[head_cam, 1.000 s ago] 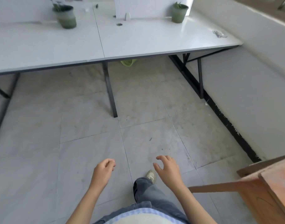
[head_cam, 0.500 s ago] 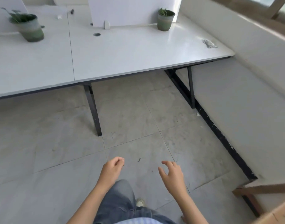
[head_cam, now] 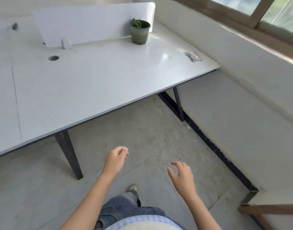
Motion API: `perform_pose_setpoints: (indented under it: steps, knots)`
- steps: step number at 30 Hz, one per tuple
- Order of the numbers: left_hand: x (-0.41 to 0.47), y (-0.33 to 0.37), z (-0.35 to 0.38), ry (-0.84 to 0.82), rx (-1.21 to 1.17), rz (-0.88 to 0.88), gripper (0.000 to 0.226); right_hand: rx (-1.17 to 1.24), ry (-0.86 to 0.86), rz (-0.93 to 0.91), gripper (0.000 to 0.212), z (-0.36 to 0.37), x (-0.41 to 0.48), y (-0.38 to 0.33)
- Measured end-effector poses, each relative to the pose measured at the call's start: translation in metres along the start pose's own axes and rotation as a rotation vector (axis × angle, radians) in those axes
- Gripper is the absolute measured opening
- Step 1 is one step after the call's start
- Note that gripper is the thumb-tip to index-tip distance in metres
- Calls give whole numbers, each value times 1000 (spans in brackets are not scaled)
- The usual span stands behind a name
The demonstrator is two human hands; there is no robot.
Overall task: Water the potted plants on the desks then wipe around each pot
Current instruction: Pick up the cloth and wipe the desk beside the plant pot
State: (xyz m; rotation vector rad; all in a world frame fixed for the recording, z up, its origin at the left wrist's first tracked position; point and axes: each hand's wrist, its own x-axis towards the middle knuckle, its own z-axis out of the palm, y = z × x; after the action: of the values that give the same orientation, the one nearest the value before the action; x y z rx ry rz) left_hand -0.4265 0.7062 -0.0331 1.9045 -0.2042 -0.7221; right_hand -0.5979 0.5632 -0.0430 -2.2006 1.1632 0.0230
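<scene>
White desk (head_cam: 96,83) now looms much closer than a moment ago, the potted plant (head_cam: 140,32) at one o'clock, so the person is walking up to it, left hand (head_cam: 116,159) loosely curled, right hand (head_cam: 182,175) spread, both empty and apart.

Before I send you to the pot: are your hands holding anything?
Nothing. The left hand is loosely curled, the right hand is open; both are empty.

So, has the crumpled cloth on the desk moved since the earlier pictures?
No. The crumpled cloth lies at the same spot near the desk edge by the wall; only the camera came closer.
</scene>
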Motion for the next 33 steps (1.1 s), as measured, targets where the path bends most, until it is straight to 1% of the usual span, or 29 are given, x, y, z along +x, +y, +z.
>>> perform_pose_setpoints:
  steps: [4,9,11,14,20,24,29,31,33]
  knots:
    - [56,28,6,-54,9,-4,25,37,26,30,31,-5,36,-28]
    - [94,29,36,-257,112,-81,23,49,-17,147,30,-8,64,-21]
    - [111,35,46,-293,133,-91,21,57,-10,181,28,-13,83,-19]
    - [141,49,59,-277,137,-97,21,78,-6,186,27,-24,120,-18]
    - [209,87,99,-207,135,-111,23,54,-13,113,30,-63,223,-11]
    - [257,130,156,-174,145,-93,25,86,44,94,29,-118,304,8]
    - [310,203,229,-222,176,8,25,150,87,97,28,-180,390,28]
    - [321,219,248,-240,181,18,25,144,68,107,28,-190,413,38]
    - [331,225,258,-218,175,-18,26,119,4,120,28,-192,428,46]
